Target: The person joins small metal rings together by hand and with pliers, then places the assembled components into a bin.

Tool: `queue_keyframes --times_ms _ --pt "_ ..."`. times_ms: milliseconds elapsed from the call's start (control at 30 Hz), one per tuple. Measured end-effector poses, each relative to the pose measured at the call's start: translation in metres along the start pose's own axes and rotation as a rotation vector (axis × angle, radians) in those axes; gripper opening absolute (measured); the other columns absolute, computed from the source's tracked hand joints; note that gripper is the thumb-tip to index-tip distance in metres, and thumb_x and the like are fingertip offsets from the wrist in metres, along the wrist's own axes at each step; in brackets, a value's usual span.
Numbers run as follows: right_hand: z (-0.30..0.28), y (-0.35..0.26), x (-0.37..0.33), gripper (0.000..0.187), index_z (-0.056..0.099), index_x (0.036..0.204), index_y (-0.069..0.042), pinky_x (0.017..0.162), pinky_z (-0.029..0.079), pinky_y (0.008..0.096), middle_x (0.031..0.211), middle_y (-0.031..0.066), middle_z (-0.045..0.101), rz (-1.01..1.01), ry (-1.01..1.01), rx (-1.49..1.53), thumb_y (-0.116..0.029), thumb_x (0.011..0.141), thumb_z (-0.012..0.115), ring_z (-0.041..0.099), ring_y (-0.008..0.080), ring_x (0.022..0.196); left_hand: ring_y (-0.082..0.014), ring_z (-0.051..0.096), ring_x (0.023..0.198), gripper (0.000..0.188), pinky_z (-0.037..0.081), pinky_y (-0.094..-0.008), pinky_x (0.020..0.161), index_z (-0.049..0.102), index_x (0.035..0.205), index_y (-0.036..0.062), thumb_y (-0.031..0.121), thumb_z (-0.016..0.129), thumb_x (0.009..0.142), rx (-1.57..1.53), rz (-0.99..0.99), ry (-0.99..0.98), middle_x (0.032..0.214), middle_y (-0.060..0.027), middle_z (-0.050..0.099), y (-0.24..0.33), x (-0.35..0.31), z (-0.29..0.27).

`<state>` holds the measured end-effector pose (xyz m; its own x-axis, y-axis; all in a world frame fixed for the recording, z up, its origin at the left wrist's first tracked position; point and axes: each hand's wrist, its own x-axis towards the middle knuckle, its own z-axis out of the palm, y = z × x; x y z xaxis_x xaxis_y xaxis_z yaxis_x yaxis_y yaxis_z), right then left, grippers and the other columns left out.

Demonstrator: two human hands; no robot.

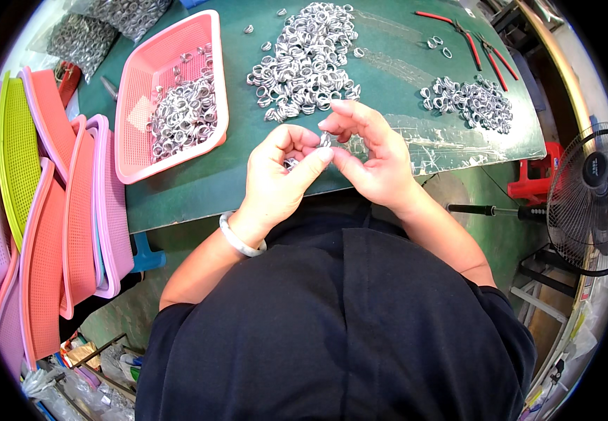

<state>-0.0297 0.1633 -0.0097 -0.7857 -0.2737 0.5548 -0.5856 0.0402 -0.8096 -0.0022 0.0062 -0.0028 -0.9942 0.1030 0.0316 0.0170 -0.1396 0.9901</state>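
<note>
Your left hand (281,168) and right hand (374,154) pinch small silver rings (323,140) together above the green table (213,182).

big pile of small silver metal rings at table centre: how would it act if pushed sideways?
The heap of small silver metal rings would probably spread, not slide as one: strays already lie loose around it. Round rings may roll on the green table top. Each looks stiff and light.

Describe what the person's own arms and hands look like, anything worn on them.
Both forearms are bare. The left hand has a pale, smooth bangle around its wrist. The right hand wears nothing visible: no glove, ring or watch. Short dark sleeves of a black top cover the upper arms only. Fingernails look short and unpainted.
</note>
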Motion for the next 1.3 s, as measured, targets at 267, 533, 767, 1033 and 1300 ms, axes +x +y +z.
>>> queue_keyframes --times_ms 267,533,767,1033,1300 --pt "0.001 -0.006 0.001 0.053 0.048 0.119 -0.007 0.07 0.048 0.0291 0.093 0.0076 0.06 -0.085 -0.017 -0.117 0.004 0.069 0.064 0.059 0.0204 0.082 -0.0022 0.044 0.056 0.009 0.033 -0.0158 0.046 0.059 0.091 0.0037 0.011 0.057 0.087 -0.18 -0.13 -0.077 0.07 0.0034 0.054 -0.001 0.001 -0.003" --pt "0.001 -0.006 0.0 0.054 0.048 0.119 -0.008 0.068 0.048 0.0297 0.092 0.0068 0.06 -0.056 -0.035 -0.112 0.001 0.069 0.067 0.058 0.0203 0.081 -0.0041 0.043 0.054 0.009 0.031 -0.0159 0.045 0.057 0.093 0.0059 0.013 0.053 0.089 -0.573 -0.359 -0.205 0.072 0.0018 0.052 -0.006 0.004 -0.01" --pt "0.002 -0.007 0.0 0.053 0.049 0.117 -0.007 0.068 0.048 0.0299 0.09 0.0067 0.06 -0.055 -0.013 -0.117 0.002 0.068 0.067 0.058 0.021 0.079 -0.0045 0.043 0.053 0.018 0.033 -0.0161 0.043 0.056 0.102 0.0016 0.014 0.05 0.091 -0.601 -0.462 -0.196 0.072 0.0006 0.052 -0.003 0.004 -0.008" --pt "0.0 -0.008 0.002 0.058 0.049 0.117 -0.006 0.073 0.046 0.0332 0.091 0.0088 0.059 -0.132 -0.042 -0.212 0.006 0.063 0.065 0.056 0.0259 0.083 -0.0028 0.041 0.054 0.021 0.031 -0.016 0.045 0.058 0.101 0.0025 0.017 0.06 0.085 -0.35 -0.315 -0.104 0.07 0.0032 0.051 0.0 0.002 -0.002" --pt "-0.015 0.01 0.012 0.059 0.046 0.118 -0.005 0.077 0.042 0.037 0.093 0.0095 0.058 -0.075 0.003 -0.518 0.005 0.063 0.063 0.054 0.0283 0.085 -0.0047 0.045 0.058 0.015 0.035 -0.0165 0.047 0.056 0.099 0.0027 0.008 0.054 0.084 -0.352 -0.266 -0.097 0.081 -0.0024 0.055 -0.001 0.002 -0.007"
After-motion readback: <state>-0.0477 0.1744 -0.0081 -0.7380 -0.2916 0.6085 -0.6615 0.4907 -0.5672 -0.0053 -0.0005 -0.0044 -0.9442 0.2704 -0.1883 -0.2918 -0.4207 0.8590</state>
